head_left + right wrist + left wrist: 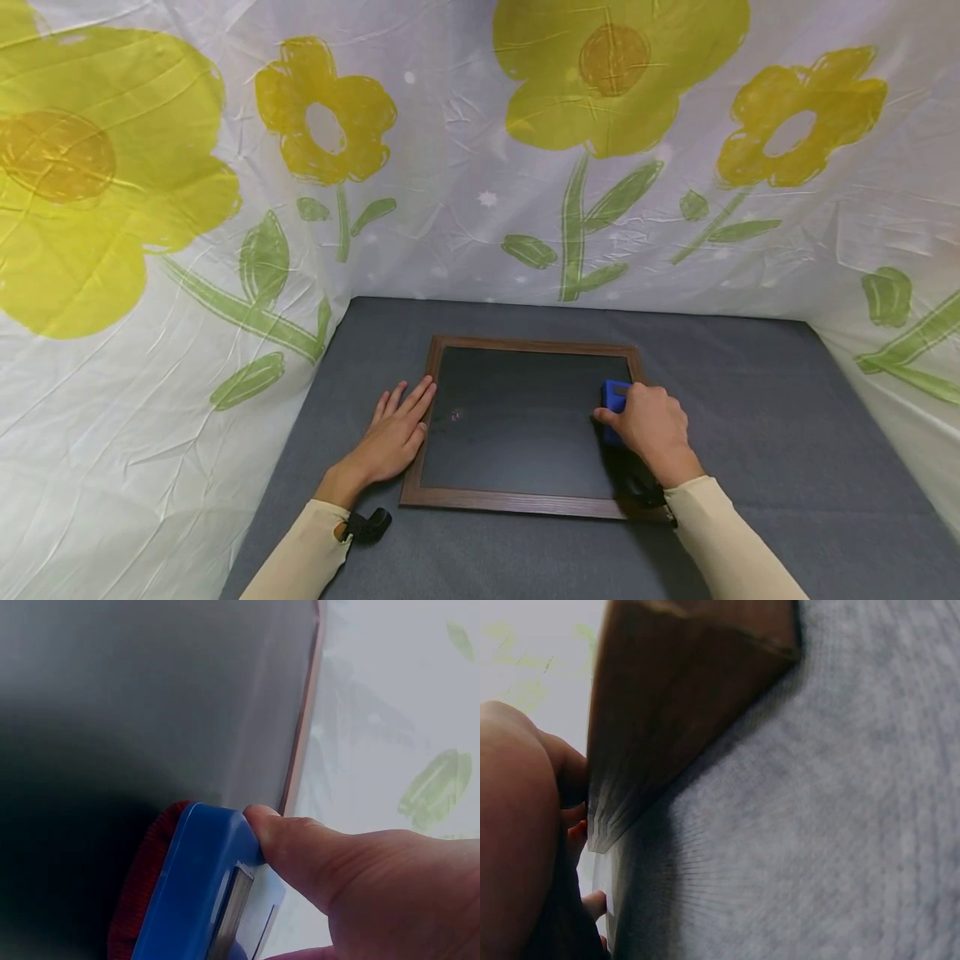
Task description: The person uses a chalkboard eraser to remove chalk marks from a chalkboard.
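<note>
A chalkboard [525,425] in a brown wooden frame lies on the grey cloth. My right hand [654,429] grips a blue board eraser [615,396] over the board's right side. In the right wrist view the eraser [191,877] shows a dark red felt pad [142,881] facing the board, with my thumb on its blue body. My left hand [390,435] lies with fingers extended along the frame's left edge, fingertips touching it. In the left wrist view the side of the wooden frame [667,697] rises beside that hand. A small pale smudge marks the board's left part.
Grey cloth [765,417] covers the table around the board. White curtains [442,167] printed with yellow flowers hang behind and on both sides. Each wrist wears a black strap-on device, the left one [367,525] hanging just off the frame's lower left corner.
</note>
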Tool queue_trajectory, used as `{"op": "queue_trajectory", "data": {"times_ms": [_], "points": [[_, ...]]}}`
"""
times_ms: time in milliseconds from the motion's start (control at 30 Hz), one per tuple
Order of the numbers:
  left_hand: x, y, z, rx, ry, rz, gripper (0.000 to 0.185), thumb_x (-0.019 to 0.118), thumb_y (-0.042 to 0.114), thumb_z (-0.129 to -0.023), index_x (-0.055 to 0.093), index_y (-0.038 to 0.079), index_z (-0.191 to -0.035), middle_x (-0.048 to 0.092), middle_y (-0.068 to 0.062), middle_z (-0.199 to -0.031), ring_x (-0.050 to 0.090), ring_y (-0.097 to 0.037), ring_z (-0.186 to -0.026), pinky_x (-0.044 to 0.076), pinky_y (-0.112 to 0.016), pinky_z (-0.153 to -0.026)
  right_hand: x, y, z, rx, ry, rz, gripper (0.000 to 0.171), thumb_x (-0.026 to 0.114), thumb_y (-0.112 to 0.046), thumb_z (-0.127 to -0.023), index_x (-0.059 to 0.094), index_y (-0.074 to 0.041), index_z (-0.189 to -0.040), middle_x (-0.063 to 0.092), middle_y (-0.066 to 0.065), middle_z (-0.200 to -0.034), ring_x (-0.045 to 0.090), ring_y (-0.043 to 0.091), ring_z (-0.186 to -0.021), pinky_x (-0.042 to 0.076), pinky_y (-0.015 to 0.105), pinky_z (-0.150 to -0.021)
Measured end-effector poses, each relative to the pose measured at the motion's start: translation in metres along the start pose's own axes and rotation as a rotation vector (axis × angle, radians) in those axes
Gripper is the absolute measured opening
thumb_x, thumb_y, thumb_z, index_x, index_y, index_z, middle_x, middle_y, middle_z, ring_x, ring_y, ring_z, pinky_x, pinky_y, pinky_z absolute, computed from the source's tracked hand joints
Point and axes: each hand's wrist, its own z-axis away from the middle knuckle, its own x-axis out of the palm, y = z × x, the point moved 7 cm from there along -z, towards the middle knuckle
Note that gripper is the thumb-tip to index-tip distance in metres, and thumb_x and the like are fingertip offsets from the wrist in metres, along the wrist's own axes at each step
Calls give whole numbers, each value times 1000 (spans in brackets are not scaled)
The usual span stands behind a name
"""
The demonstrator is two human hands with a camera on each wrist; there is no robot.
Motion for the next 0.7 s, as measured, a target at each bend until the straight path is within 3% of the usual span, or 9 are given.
{"op": "queue_trajectory", "data": {"times_ms": [433,700], "points": [[0,0,1,24,18,20,65,50,13,-111,31,5,-173,25,-14,-182,18,-56,-165,11,-78,-127,-4,4,3,-1,4,4,71,85,-54,-92,72,14,-110,70,24,-80,66,35,-62,59,52,-55],[7,-9,1,36,43,51,64,46,16,-112,31,8,-174,24,-10,-183,16,-56,-165,8,-78,-127,-1,4,1,-3,-2,11,70,85,-53,-92,72,14,-111,70,23,-79,66,34,-61,58,49,-53]]}}
